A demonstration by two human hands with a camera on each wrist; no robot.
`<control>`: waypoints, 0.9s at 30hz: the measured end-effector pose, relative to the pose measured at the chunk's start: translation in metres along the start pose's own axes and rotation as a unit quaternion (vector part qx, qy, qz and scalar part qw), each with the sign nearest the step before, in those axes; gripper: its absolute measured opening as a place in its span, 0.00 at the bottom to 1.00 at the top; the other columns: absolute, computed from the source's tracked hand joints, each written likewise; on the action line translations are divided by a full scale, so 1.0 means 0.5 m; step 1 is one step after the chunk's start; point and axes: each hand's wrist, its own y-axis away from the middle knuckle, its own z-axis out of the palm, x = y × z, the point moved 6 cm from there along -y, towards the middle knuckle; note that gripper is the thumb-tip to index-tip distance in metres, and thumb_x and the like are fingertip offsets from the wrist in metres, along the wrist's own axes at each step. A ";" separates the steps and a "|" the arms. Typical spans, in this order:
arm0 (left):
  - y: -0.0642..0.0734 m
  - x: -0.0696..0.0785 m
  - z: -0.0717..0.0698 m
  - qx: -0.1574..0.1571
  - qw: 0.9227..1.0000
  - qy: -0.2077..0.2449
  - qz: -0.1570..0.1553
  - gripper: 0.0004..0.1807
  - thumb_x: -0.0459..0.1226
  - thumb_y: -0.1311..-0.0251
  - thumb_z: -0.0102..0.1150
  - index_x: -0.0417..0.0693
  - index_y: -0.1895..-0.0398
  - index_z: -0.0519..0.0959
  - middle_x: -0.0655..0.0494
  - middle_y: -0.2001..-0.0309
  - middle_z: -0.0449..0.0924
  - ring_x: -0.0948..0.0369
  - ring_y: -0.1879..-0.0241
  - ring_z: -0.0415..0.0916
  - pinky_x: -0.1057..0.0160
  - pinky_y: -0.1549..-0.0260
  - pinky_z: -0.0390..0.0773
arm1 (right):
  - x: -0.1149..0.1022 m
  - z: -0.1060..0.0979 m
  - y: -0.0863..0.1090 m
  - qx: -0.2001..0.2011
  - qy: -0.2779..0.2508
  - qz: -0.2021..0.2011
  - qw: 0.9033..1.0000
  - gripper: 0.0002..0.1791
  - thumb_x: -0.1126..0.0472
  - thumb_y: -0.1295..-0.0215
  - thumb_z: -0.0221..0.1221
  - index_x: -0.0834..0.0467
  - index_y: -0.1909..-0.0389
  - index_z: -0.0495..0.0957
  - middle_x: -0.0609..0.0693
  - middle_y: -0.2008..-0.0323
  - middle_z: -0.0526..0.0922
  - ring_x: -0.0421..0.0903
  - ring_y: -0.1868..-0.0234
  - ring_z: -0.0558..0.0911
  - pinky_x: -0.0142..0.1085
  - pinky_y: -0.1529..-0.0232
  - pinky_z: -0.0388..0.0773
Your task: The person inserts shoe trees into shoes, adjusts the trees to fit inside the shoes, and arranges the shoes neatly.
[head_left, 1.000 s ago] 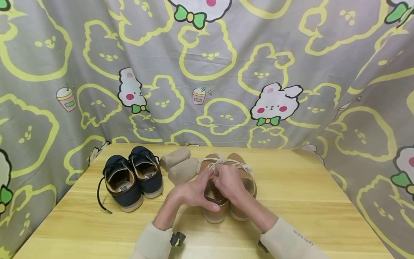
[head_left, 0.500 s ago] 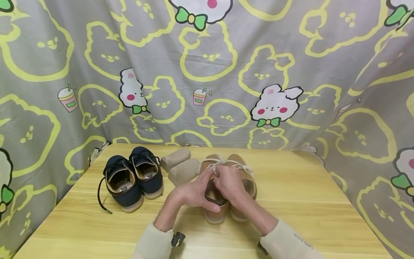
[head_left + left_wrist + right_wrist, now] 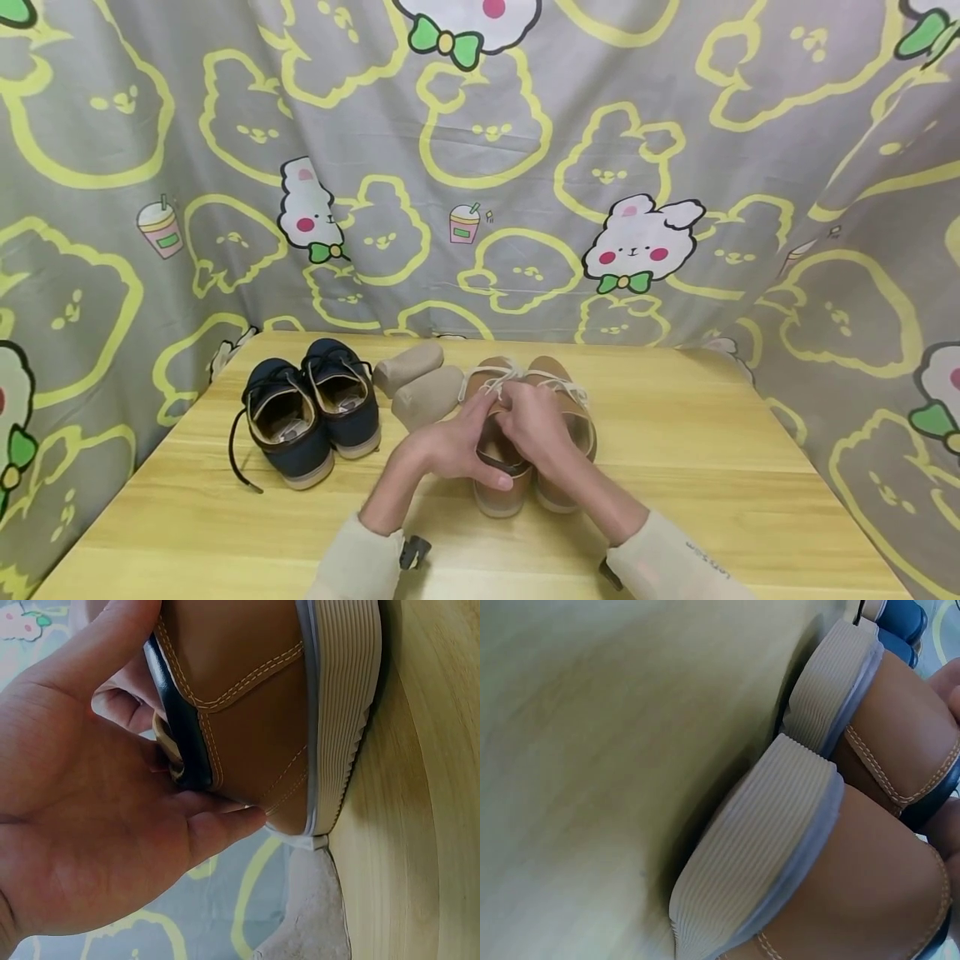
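Two tan leather shoes with cream soles stand side by side, toes pointing away. My left hand (image 3: 450, 450) holds the left tan shoe (image 3: 500, 500), its thumb over the heel collar and its fingers along the outer side. In the left wrist view that hand lies against the stitched side (image 3: 251, 727) of the shoe. My right hand (image 3: 534, 421) reaches across the opening, fingers curled at the tongue just below the white laces (image 3: 493, 371); its fingertips are partly hidden. Beside it stands the right tan shoe (image 3: 557, 493), also in the right wrist view, where its sole (image 3: 757, 847) is nearest.
Left of the tan shoes lie two beige shoe inserts (image 3: 427, 398). Farther left sit two navy shoes (image 3: 300, 454), with one dark lace (image 3: 238, 458) trailing on the wooden table (image 3: 697, 500). A patterned grey curtain (image 3: 517, 325) rises behind the table.
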 end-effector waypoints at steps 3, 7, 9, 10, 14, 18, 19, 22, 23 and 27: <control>0.000 -0.002 -0.001 0.003 1.000 0.003 0.002 0.68 0.52 0.50 0.78 0.42 0.18 0.39 0.40 0.18 0.33 0.48 0.20 0.44 0.47 0.27 0.61 | -0.001 0.002 0.000 -0.001 0.000 0.000 1.000 0.16 0.71 0.52 0.66 0.52 0.85 0.70 0.42 0.87 0.68 0.43 0.80 0.68 0.31 0.79 0.65; -0.002 -0.001 0.000 0.002 1.000 0.014 0.011 0.68 0.51 0.50 0.78 0.41 0.18 0.39 0.40 0.18 0.34 0.48 0.20 0.42 0.47 0.26 0.59 | 0.004 0.003 -0.001 -0.005 0.005 0.006 1.000 0.17 0.71 0.52 0.66 0.52 0.85 0.69 0.43 0.87 0.67 0.42 0.80 0.68 0.31 0.79 0.65; -0.002 -0.001 0.000 -0.001 1.000 0.018 0.013 0.68 0.51 0.49 0.78 0.41 0.18 0.38 0.40 0.18 0.33 0.48 0.19 0.41 0.47 0.25 0.58 | 0.006 0.002 -0.002 -0.007 0.004 0.009 1.000 0.17 0.71 0.52 0.66 0.52 0.86 0.69 0.43 0.87 0.68 0.42 0.80 0.68 0.31 0.79 0.65; -0.002 -0.001 0.000 -0.003 1.000 0.020 0.013 0.68 0.51 0.49 0.78 0.41 0.18 0.38 0.40 0.18 0.33 0.48 0.19 0.40 0.47 0.25 0.58 | 0.006 0.002 -0.003 -0.007 0.004 0.010 1.000 0.17 0.70 0.53 0.67 0.52 0.86 0.69 0.43 0.87 0.68 0.42 0.80 0.68 0.31 0.79 0.65; -0.003 -0.001 0.000 -0.007 1.000 0.023 0.014 0.68 0.50 0.49 0.78 0.41 0.18 0.37 0.39 0.18 0.31 0.49 0.19 0.37 0.46 0.24 0.56 | 0.007 0.001 -0.005 -0.006 0.006 0.009 1.000 0.16 0.69 0.52 0.68 0.52 0.85 0.71 0.42 0.87 0.71 0.42 0.80 0.70 0.31 0.78 0.67; -0.004 0.000 0.002 -0.006 0.999 0.024 0.021 0.68 0.49 0.49 0.78 0.40 0.18 0.37 0.38 0.18 0.32 0.48 0.19 0.37 0.46 0.24 0.54 | 0.009 0.003 -0.006 -0.003 0.007 0.003 1.000 0.16 0.67 0.52 0.69 0.52 0.86 0.71 0.42 0.87 0.71 0.42 0.80 0.70 0.31 0.78 0.67; -0.003 0.000 0.002 -0.006 0.999 0.024 0.022 0.68 0.49 0.49 0.78 0.40 0.18 0.37 0.38 0.18 0.32 0.48 0.19 0.37 0.46 0.24 0.54 | 0.009 0.003 -0.006 -0.003 0.007 -0.001 1.000 0.16 0.67 0.52 0.69 0.52 0.86 0.71 0.42 0.87 0.71 0.42 0.80 0.70 0.31 0.79 0.67; -0.003 -0.001 0.002 -0.007 0.999 0.027 0.018 0.68 0.49 0.49 0.78 0.40 0.18 0.37 0.39 0.18 0.31 0.49 0.19 0.36 0.47 0.24 0.54 | 0.006 0.003 -0.008 -0.002 0.005 -0.015 1.000 0.17 0.66 0.52 0.70 0.51 0.87 0.70 0.40 0.88 0.69 0.40 0.81 0.69 0.31 0.80 0.66; -0.002 -0.001 0.002 -0.007 0.999 0.027 0.017 0.68 0.48 0.49 0.78 0.40 0.18 0.37 0.39 0.18 0.31 0.49 0.19 0.36 0.47 0.24 0.54 | 0.006 0.003 -0.009 0.000 0.007 -0.021 1.000 0.18 0.67 0.52 0.70 0.51 0.87 0.70 0.40 0.89 0.68 0.40 0.82 0.68 0.30 0.80 0.66; -0.002 0.001 0.001 -0.004 1.000 0.026 0.017 0.69 0.48 0.50 0.78 0.40 0.18 0.36 0.39 0.18 0.30 0.49 0.19 0.35 0.47 0.24 0.54 | 0.002 0.003 -0.011 0.004 0.021 -0.038 0.999 0.19 0.67 0.53 0.69 0.51 0.88 0.68 0.40 0.89 0.67 0.39 0.83 0.67 0.30 0.82 0.65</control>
